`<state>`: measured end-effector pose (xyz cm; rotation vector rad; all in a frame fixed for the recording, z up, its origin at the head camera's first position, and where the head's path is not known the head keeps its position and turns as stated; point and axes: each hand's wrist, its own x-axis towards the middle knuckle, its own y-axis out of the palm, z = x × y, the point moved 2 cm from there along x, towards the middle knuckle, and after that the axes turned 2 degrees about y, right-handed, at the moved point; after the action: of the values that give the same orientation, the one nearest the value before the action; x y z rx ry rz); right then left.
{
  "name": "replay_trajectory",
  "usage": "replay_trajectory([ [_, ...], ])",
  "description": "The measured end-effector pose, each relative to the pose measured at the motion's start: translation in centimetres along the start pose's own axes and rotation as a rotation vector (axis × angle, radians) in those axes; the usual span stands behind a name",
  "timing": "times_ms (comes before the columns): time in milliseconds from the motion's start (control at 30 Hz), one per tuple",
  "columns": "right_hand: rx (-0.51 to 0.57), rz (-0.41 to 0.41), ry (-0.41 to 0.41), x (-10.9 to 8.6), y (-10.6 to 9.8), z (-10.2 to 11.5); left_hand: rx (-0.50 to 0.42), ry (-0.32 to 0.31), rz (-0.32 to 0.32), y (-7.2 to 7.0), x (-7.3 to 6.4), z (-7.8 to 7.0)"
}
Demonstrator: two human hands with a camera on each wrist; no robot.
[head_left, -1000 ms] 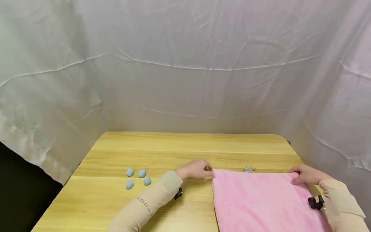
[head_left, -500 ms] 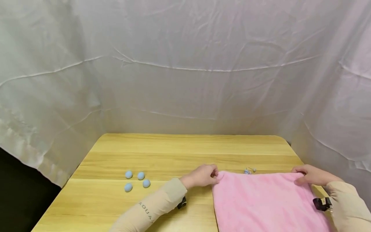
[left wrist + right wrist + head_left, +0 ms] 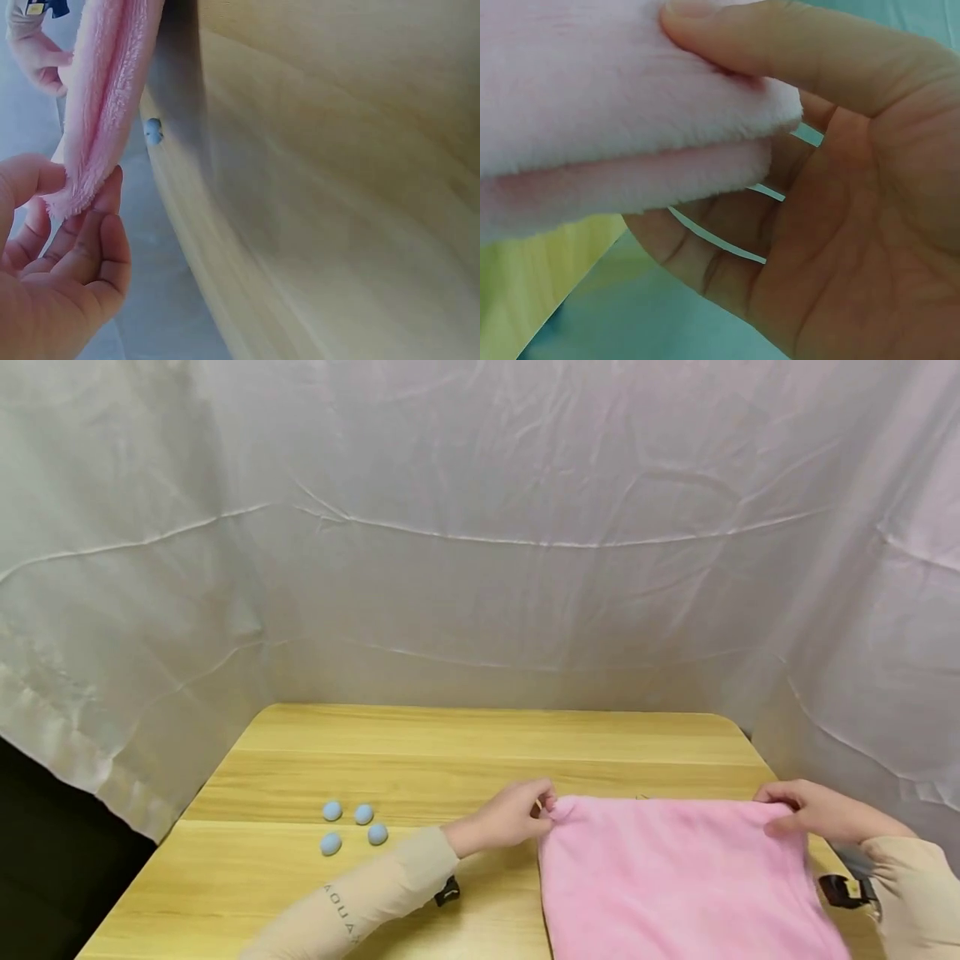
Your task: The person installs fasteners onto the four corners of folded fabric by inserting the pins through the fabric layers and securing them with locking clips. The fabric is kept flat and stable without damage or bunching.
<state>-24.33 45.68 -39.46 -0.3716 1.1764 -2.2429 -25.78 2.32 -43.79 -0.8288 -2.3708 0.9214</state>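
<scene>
A pink plush cloth (image 3: 675, 877) spreads over the right front of the table, running out of the head view at the bottom. My left hand (image 3: 517, 814) pinches its far left corner between thumb and fingers. My right hand (image 3: 821, 810) grips the far right corner. At that corner, the right wrist view shows two fluffy layers of the cloth (image 3: 630, 135), with the thumb on top and the fingers beneath. In the left wrist view the cloth (image 3: 112, 90) hangs above the wood, a shadow below it.
Several light blue balls (image 3: 363, 814) lie on the wooden table (image 3: 450, 739) at the left. A small blue-grey thing (image 3: 154, 131) sits near the table edge in the left wrist view. Pale curtains (image 3: 480, 593) hang around the back and sides.
The left hand first moves slightly right, then back left, with its corner. The right hand shifts a little right. The cloth's far edge now covers most of the small blue items behind it.
</scene>
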Motion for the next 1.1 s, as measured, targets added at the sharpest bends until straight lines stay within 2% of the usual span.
replay_trajectory([
  [133,-0.052,-0.019,-0.010,0.7,0.1,1.9,-0.037,-0.006,-0.022,-1.4,-1.0,0.2],
  [333,-0.153,-0.066,-0.001,2.1,0.8,4.1,-0.072,-0.041,-0.032,-3.3,-2.8,1.5],
  [467,-0.140,-0.072,-0.007,3.4,1.4,5.6,-0.078,-0.060,-0.052,-4.8,-4.1,2.5],
  [667,-0.178,-0.095,-0.022,5.3,2.3,8.1,-0.091,-0.100,-0.089,-7.0,-6.1,4.1],
  [867,-0.163,-0.077,-0.004,7.7,3.1,10.3,-0.085,-0.129,-0.134,-9.5,-7.7,5.5],
  [1100,-0.128,-0.074,0.013,10.9,4.0,11.4,-0.071,-0.162,-0.216,-12.8,-9.2,7.1],
])
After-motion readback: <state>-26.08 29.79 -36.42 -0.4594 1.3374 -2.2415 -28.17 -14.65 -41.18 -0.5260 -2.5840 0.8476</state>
